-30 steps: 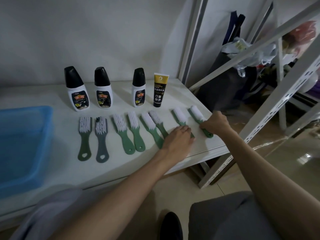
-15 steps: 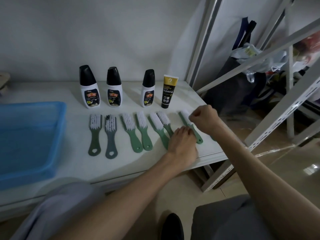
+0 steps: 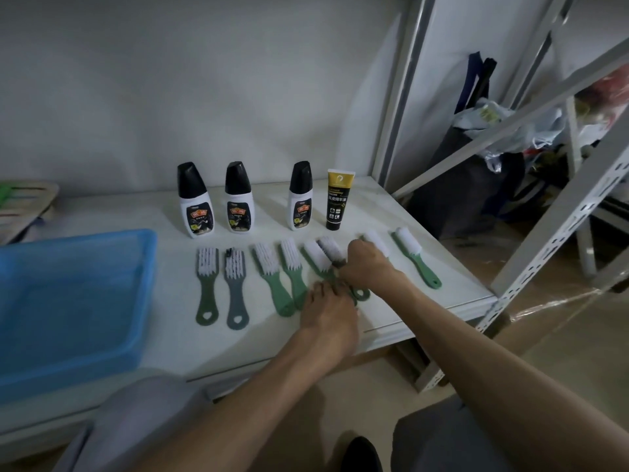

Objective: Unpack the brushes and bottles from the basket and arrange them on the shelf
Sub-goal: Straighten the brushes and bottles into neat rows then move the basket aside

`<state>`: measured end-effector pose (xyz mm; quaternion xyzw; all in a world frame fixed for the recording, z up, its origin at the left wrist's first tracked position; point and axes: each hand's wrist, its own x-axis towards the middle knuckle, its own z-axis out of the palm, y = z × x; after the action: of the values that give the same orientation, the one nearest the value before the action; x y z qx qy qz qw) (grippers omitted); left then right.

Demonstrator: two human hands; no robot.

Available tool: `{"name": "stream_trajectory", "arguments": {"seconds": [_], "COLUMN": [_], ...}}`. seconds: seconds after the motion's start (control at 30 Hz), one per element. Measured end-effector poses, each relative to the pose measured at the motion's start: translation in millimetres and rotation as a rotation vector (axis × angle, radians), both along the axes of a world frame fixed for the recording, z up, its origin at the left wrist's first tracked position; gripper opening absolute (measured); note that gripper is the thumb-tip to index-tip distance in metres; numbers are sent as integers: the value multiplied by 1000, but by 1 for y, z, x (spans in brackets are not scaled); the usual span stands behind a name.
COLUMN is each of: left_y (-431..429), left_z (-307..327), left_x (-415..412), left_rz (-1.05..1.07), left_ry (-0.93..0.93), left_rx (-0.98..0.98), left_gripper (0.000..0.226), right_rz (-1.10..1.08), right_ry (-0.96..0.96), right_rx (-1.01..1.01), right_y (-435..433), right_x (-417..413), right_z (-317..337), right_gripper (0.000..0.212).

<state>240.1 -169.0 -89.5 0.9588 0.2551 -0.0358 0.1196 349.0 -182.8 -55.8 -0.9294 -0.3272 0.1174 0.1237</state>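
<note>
1. White bristles and green handles make one row on the shelf: eight brushes lie side by side, heads toward the far wall. The grey brush is second from the left, and the far-right brush lies a little apart and slanted.
2. Behind them stand three white bottles with black caps, for example the left bottle, and a black tube with a gold cap end. The blue basket sits at the left and looks empty, so I judge the unpacking finished and only the straightening left.
3. The right hand is clenched on the sixth brush at its neck. The left hand rests on the handle ends of the middle brushes with fingers bent down — I cannot tell if it grips one.
4. Risk: the brushes in the middle touch each other, so turning one can push its neighbours out of line. The handles also reach toward the near edge, so a strong pull can slide one off the shelf.
5. Writing: the tube carries Chinese characters and the bottles a red-and-gold emblem — too small to read, so no brand can be named.
</note>
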Motion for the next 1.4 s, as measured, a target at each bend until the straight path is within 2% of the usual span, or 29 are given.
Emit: {"name": "stream_trajectory", "arguments": {"seconds": [0.13,0.47,0.73,1.0,1.17,1.27,1.4], "left_y": [-6,-12,-5,-7,-4,6,35], "left_z": [-5,4,15,13,18,23,21], "left_x": [4,8,2,0,-5,-15,-37], "left_rz": [-23,11,-36,-63,-61,-29,100], "left_ry": [-38,-212,-230,-245,-250,-280,-321], "left_rx": [-7,98,-81,-47,-90,-63,-14], "left_gripper": [63,35,25,29,25,23,17], "right_rz": [-12,-114,-146,-130,-111,-69,20], "right_ry": [-22,-20,-32,-39,-112,-165,-17], "right_rx": [-13,-20,9,-35,-67,22,129], "right_y": [-5,-8,-11,-11,-6,6,26], "right_x": [2,5,8,5,-3,-16,-40], "right_z": [3,3,1,5,13,23,26], "right_gripper": [14,32,41,36,21,14,11]}}
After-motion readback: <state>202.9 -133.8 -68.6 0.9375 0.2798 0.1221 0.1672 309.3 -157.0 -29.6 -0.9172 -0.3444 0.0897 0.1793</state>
